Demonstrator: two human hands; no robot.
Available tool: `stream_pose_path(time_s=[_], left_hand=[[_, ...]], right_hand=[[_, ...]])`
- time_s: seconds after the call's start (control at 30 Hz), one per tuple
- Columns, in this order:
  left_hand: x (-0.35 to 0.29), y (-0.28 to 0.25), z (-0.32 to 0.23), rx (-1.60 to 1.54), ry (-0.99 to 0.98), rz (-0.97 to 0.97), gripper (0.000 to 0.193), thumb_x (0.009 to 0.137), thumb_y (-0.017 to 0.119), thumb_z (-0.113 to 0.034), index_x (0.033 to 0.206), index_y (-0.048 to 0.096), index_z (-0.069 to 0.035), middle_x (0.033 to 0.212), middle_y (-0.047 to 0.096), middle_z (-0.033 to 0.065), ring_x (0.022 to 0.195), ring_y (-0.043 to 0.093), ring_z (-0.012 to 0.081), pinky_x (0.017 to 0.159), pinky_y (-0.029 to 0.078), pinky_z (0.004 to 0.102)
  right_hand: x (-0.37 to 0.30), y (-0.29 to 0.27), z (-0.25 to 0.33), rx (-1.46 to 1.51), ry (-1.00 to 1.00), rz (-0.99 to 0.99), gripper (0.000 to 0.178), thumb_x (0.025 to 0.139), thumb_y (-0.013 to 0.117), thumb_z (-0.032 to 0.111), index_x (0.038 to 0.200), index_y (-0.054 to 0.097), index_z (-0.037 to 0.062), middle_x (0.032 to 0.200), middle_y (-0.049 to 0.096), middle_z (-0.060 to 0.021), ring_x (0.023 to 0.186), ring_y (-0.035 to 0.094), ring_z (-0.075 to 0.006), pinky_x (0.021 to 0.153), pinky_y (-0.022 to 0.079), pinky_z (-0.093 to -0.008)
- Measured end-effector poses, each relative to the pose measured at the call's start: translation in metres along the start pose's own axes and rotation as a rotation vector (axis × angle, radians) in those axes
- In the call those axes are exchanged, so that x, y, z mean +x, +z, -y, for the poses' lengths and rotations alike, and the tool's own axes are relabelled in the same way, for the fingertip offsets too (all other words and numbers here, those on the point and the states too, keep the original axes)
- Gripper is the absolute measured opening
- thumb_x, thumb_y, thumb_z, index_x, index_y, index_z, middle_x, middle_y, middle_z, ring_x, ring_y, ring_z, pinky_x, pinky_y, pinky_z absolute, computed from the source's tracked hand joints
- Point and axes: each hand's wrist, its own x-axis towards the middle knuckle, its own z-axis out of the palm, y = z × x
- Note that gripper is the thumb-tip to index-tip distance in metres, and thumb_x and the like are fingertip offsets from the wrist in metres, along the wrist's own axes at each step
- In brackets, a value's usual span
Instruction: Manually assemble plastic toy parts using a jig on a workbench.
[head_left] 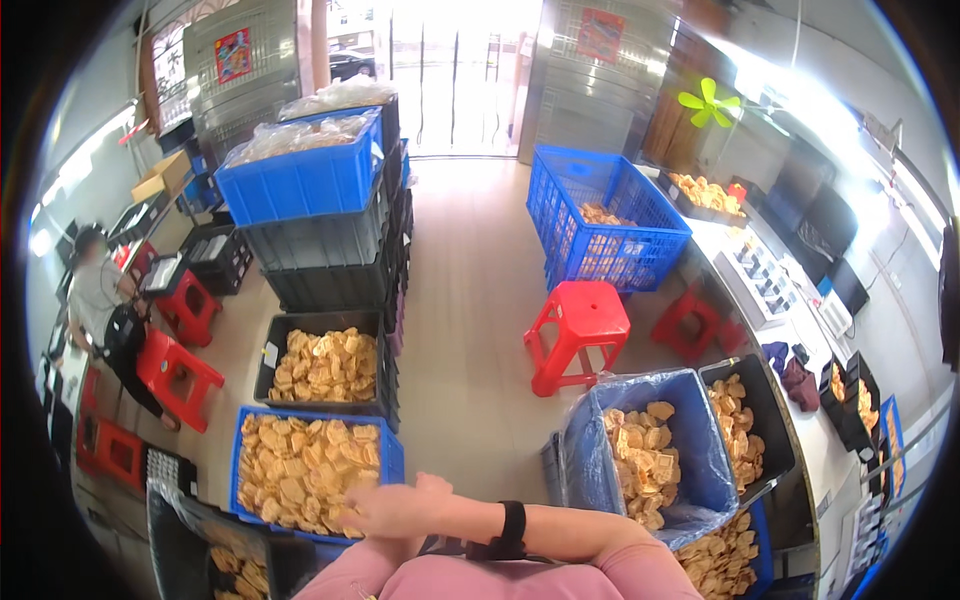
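My right forearm, with a black band at the wrist, reaches across my front to the left. My right hand (385, 511) is over the near right corner of a blue crate (393, 455) full of flat tan pieces (305, 465). Its fingers are smeared by motion, and whether they hold a piece cannot be made out. Just beyond the right wrist, part of my left hand (433, 486) shows; its fingers are mostly hidden behind the right arm.
Stacked crates (325, 235) rise at the left, beside a person (100, 290) and red stools (180, 375). To my right are a plastic-lined blue bin (590, 440) of tan pieces, a red stool (580, 310), a blue mesh crate (610, 240) and a long table (800, 345).
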Motion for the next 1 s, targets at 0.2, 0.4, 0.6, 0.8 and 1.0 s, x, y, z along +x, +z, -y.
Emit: stream_pose_path(time_s=[0.2, 0.4, 0.6, 0.8, 1.0], left_hand=[[0.068, 0.061, 0.071, -0.192, -0.054, -0.103, 0.051, 0.079, 0.07, -0.041, 0.118, 0.066, -0.008, 0.107, 0.07, 0.012, 0.102, 0.066, 0.0284, 0.089, 0.05, 0.0427], [0.123, 0.092, 0.135, -0.479, -0.066, -0.223, 0.048, 0.081, 0.069, -0.04, 0.116, 0.066, -0.008, 0.106, 0.07, 0.0121, 0.1, 0.067, 0.0288, 0.088, 0.051, 0.042], [0.165, 0.07, 0.182, -0.855, -0.15, -0.374, 0.046, 0.082, 0.067, -0.039, 0.115, 0.065, -0.007, 0.104, 0.07, 0.0122, 0.098, 0.067, 0.0291, 0.087, 0.051, 0.0413], [0.105, -0.025, 0.195, -1.11, -0.316, -0.152, 0.047, 0.083, 0.068, -0.033, 0.118, 0.062, -0.002, 0.102, 0.069, 0.0136, 0.086, 0.068, 0.0217, 0.078, 0.054, 0.0346], [0.129, -0.125, 0.25, -1.276, -0.007, -0.139, 0.038, 0.087, 0.068, -0.029, 0.113, 0.064, -0.003, 0.106, 0.068, 0.0069, 0.098, 0.062, 0.0146, 0.088, 0.049, 0.03]], right_hand=[[0.068, -0.017, -0.057, 0.107, -0.171, 0.039, 0.056, 0.094, 0.043, 0.055, 0.116, 0.054, 0.0043, 0.102, 0.064, -0.0264, 0.097, 0.061, -0.0437, 0.085, 0.046, -0.05], [0.075, -0.082, -0.1, 0.285, -0.388, 0.01, 0.05, 0.098, 0.045, 0.05, 0.109, 0.056, 0.0024, 0.095, 0.064, -0.0179, 0.087, 0.062, -0.0341, 0.077, 0.048, -0.0414], [-0.02, -0.202, -0.209, 0.733, -0.672, 0.15, 0.022, 0.094, 0.059, 0.025, 0.101, 0.057, 0.0047, 0.084, 0.059, -0.0032, 0.079, 0.056, -0.0176, 0.072, 0.046, -0.0294], [-0.125, -0.31, -0.197, 0.6, -1.366, 0.289, 0.023, 0.093, 0.065, 0.018, 0.112, 0.063, 0.0051, 0.118, 0.057, -0.0161, 0.107, 0.056, -0.0329, 0.087, 0.047, -0.0411], [-0.13, -0.361, -0.229, 0.456, -1.074, -0.025, 0.012, 0.092, 0.065, 0.019, 0.094, 0.063, 0.0072, 0.092, 0.06, -0.0109, 0.082, 0.058, -0.0317, 0.069, 0.048, -0.0394]])
